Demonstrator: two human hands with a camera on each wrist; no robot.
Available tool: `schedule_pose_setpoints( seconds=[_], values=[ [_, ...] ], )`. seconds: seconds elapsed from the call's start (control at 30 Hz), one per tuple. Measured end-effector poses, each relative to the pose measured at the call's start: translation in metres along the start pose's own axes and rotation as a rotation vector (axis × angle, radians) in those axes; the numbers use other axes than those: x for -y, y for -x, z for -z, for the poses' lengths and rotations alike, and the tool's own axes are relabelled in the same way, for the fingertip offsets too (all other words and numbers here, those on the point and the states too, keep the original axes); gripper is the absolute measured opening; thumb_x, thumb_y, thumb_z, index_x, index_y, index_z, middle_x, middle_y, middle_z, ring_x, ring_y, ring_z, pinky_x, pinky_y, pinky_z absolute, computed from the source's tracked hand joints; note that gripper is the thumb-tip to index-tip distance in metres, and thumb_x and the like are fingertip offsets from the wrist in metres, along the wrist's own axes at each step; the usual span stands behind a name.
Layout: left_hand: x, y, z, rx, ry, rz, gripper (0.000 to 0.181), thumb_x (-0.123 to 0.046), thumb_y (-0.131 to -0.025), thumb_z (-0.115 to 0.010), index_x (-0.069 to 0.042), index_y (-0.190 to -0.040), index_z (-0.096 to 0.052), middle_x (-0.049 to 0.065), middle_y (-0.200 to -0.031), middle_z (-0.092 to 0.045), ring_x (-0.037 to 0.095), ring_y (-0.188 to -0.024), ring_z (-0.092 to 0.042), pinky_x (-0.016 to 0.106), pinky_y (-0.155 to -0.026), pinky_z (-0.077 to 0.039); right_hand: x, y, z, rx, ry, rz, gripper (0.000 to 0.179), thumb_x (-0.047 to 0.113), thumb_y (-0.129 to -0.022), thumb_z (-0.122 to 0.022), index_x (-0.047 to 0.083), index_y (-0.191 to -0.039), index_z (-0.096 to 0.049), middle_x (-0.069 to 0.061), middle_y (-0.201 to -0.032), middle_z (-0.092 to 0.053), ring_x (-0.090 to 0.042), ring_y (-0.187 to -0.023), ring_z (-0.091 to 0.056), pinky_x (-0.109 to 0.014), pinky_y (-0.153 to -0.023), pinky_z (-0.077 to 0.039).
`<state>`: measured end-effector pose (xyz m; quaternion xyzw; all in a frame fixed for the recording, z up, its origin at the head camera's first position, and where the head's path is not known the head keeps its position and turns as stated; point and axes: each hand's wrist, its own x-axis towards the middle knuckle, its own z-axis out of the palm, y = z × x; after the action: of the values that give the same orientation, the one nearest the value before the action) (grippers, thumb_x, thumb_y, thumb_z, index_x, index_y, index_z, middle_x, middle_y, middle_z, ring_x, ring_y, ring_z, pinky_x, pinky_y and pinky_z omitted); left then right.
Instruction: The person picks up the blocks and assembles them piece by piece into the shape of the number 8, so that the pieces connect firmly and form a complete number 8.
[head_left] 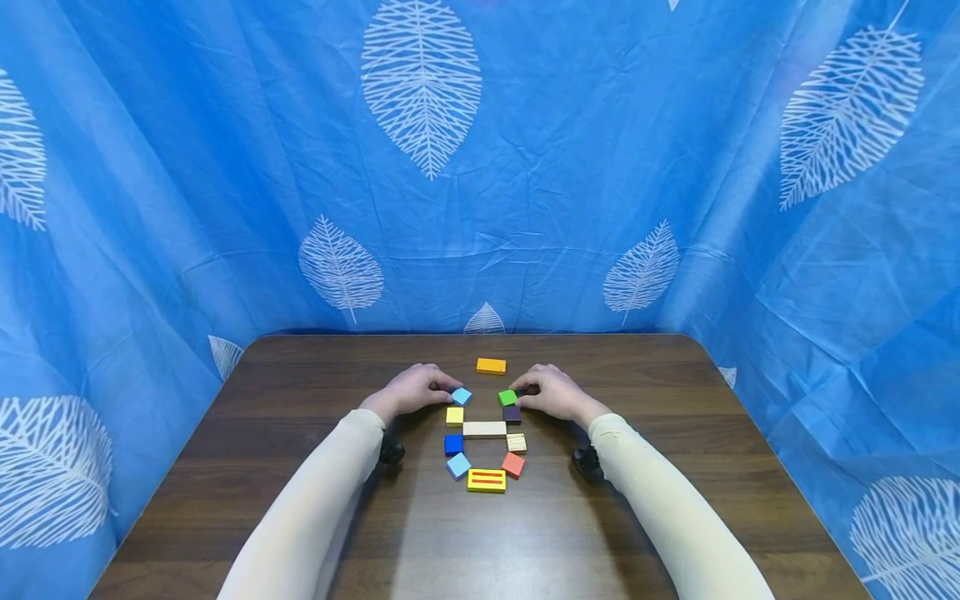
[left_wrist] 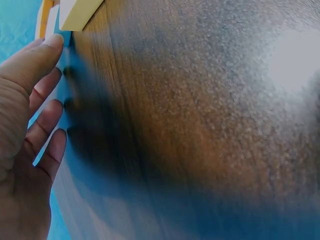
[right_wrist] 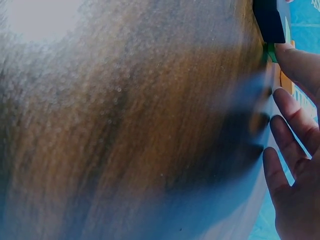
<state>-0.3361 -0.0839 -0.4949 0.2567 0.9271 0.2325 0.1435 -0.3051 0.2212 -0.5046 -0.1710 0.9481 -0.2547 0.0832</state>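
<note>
Near the far part of the table, my left hand [head_left: 411, 390] pinches a light blue block [head_left: 461, 397] between thumb and index finger. Opposite it, my right hand [head_left: 553, 393] holds a green block [head_left: 507, 397] the same way. Just nearer than the blue one lies a yellow block [head_left: 454, 417], and a dark purple block [head_left: 512, 415] lies close to the right thumb. In the left wrist view the thumb [left_wrist: 54, 42] presses the blue block's side. The right wrist view shows the thumb against the green block [right_wrist: 271, 52], mostly hidden by the dark one.
A long cream block [head_left: 484, 430] lies mid-table, with a dark blue block [head_left: 453, 445] and a pale wood block [head_left: 516, 443] beside it. Nearer are another light blue block [head_left: 458, 466], a red block [head_left: 513, 465] and a striped yellow block [head_left: 487, 481]. An orange block [head_left: 491, 366] lies farthest.
</note>
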Motion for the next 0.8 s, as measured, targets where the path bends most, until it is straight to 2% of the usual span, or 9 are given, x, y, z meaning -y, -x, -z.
schedule_pose_setpoints(
  seconds=[0.33,0.8],
  values=[
    [0.0001,0.0037,0.0002,0.005,0.012,-0.006,0.027,-0.030,-0.098,-0.072,-0.030,-0.124,-0.076,-0.007,-0.116,-0.066,0.018,-0.112,-0.054,0.041,-0.099,-0.044,0.0000,0.0008,0.0007,-0.006,-0.009,0.017,0.025,0.029,-0.094,-0.077,0.025,-0.118,-0.077,0.007,-0.113,-0.065,-0.020,-0.112,-0.053,-0.046,-0.099,-0.042],
    [0.0005,0.0051,-0.0004,0.002,0.013,-0.019,0.028,-0.030,-0.098,-0.072,-0.029,-0.125,-0.075,-0.007,-0.115,-0.067,0.017,-0.111,-0.055,0.041,-0.100,-0.044,-0.0009,0.0016,0.0005,-0.001,-0.022,-0.005,0.025,0.029,-0.094,-0.076,0.026,-0.119,-0.077,0.007,-0.114,-0.065,-0.019,-0.111,-0.052,-0.044,-0.098,-0.043]
  ],
)
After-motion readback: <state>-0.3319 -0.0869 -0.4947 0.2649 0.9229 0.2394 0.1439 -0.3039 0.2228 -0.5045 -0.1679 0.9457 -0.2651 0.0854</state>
